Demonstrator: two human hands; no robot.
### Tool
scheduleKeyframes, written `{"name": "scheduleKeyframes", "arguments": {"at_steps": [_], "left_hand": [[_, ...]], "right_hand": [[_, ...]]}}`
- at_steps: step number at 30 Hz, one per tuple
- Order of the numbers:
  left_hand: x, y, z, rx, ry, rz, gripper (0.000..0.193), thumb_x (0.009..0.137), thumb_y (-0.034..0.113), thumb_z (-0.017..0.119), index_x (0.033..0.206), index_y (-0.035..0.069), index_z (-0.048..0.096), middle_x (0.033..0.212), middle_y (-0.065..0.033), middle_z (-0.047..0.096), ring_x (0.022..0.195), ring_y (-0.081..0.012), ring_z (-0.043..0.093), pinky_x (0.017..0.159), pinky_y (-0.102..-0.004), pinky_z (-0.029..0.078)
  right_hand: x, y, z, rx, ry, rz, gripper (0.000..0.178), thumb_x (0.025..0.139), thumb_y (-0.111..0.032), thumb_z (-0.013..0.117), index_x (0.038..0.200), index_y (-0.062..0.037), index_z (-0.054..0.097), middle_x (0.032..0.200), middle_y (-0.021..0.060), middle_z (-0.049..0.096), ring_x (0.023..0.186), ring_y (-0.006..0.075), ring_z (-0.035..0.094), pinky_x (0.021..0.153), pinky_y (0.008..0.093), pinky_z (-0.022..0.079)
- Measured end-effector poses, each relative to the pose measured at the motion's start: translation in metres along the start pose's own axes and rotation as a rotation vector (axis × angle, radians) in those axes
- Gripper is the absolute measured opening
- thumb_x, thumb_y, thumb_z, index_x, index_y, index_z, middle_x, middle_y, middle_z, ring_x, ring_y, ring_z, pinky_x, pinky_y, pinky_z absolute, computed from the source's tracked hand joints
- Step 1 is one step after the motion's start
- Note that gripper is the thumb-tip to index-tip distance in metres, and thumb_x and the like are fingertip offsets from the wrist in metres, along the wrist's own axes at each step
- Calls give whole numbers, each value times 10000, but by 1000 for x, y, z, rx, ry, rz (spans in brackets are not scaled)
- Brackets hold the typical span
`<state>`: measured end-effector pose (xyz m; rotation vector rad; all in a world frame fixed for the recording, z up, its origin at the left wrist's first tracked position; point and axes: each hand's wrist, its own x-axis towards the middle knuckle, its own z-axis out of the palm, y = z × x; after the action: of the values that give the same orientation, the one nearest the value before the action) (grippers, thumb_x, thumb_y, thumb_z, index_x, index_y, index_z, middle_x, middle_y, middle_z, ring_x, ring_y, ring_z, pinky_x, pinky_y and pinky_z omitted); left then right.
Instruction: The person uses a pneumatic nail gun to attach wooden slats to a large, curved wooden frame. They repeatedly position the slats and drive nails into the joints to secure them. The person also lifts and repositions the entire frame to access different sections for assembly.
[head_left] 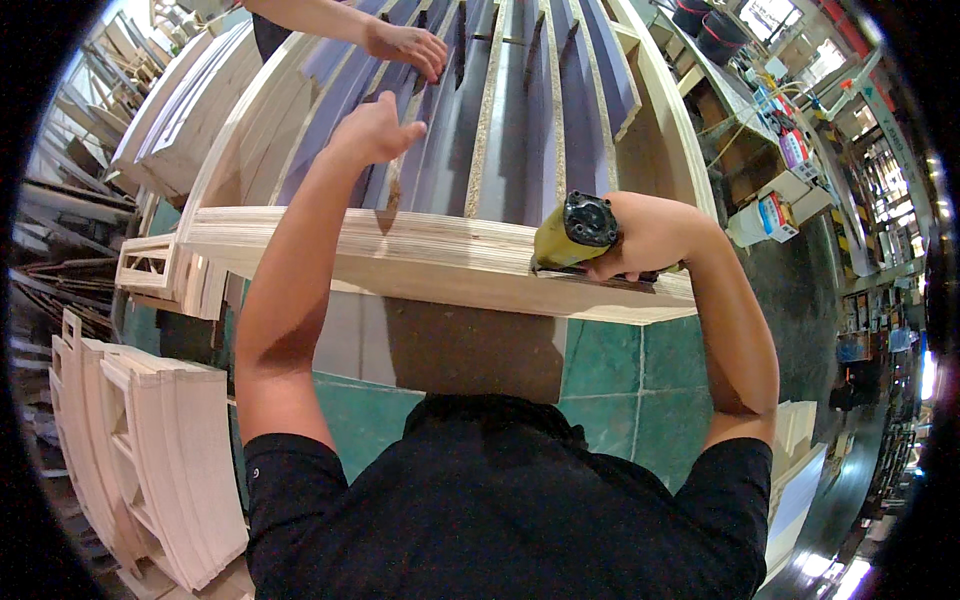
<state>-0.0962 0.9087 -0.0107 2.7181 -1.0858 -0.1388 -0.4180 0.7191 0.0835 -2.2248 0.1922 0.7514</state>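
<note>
My right hand (640, 235) is wrapped round a yellow and black nail gun (577, 235). The gun rests on the near plywood edge (450, 240) of a large wooden frame, toward its right side. Over the left part of the frame, my left hand (375, 130) reaches past the same edge, thumb out and apart from the fingers, with nothing visible in it. Beneath it run long upright boards (485, 120) with grey-purple faces and raw chipboard edges, set side by side inside the frame. Some of my left fingers are hidden.
A co-worker's hand (405, 48) hangs over the boards just beyond my left hand. Stacked panels (190, 110) stand on the left, and pale wooden frames (165, 450) at lower left. To the right are a workbench (745, 110) and a white bucket (745, 225).
</note>
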Motion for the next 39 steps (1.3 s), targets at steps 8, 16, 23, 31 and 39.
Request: {"name": "scheduleKeyframes", "arguments": {"at_steps": [8,16,23,31,39], "left_hand": [[-24,8,8,130,-171,-59,535,871,343,753,1267,3,638,1263,-239,699,1196,-400,670,1008,-484,545],[-46,27,-1,142,-196,-73,409,812,177,727,1182,4,698,1241,-217,718,1164,-398,691,991,-486,564],[-37,23,15,139,-184,-165,562,808,86,695,1334,-49,551,1291,-288,676,1218,-449,659,1016,-531,545],[-29,20,23,151,-217,-199,563,835,25,650,1369,-63,497,1329,-301,650,1244,-451,641,1036,-533,537],[-34,15,21,148,-236,-134,467,903,116,646,1333,-26,535,1324,-256,665,1249,-434,636,1038,-518,534]], "right_hand": [[0,-5,1,35,7,19,347,821,-85,822,1133,-15,687,841,38,695,634,115,615,570,292,530],[-3,-9,0,-17,5,69,348,817,-102,821,1128,-9,695,879,55,711,655,127,642,582,286,551],[1,0,-1,-32,3,23,350,834,-103,802,1152,-13,689,890,66,725,653,134,649,597,286,569],[3,2,-1,-40,-23,4,335,848,-70,789,1159,-16,678,889,62,721,653,123,633,587,292,557],[3,-2,1,-20,-14,13,381,840,-90,800,1194,-32,670,961,59,730,720,130,658,594,290,569]]}}
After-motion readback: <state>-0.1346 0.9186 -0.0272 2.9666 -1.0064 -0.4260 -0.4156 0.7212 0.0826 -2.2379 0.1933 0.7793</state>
